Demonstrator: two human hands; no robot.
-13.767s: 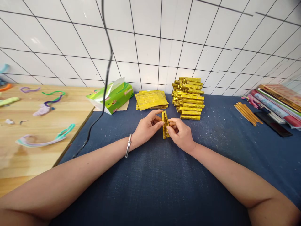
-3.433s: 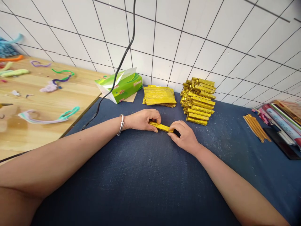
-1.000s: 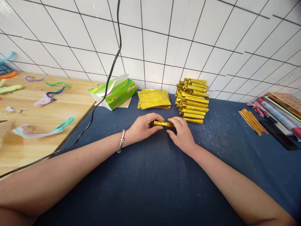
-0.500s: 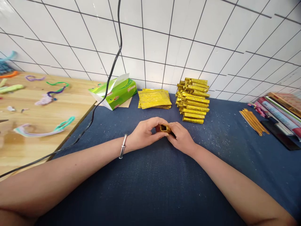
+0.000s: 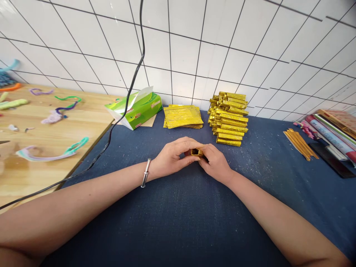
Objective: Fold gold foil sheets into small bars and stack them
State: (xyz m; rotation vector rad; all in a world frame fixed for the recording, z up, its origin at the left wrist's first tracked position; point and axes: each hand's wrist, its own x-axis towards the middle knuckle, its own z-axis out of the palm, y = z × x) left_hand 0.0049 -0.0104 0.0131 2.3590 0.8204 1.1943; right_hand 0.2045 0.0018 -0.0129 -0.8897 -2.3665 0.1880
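Note:
A small gold paper tube (image 5: 196,152) with an open end is held between my two hands above the dark blue cloth (image 5: 178,215). My left hand (image 5: 178,154), with a silver bangle at the wrist, grips it from the left by fingers and thumb. From the right, my right hand (image 5: 215,161) closes on the same tube and hides much of its length. Beyond the hands lie a flat pile of gold sheets (image 5: 183,116) and a tall stack of gold tubes (image 5: 229,118).
Against the wall sits a green tissue pack (image 5: 144,111). A black cable (image 5: 109,133) crosses the left side, beside a wooden board (image 5: 91,122) with pipe cleaners. At right are orange strips (image 5: 300,144), a black phone-like object (image 5: 330,159) and books (image 5: 330,135).
The tube has shifted slightly right and turned a little in my fingers. My left fingertips reach slightly farther right, over its top.

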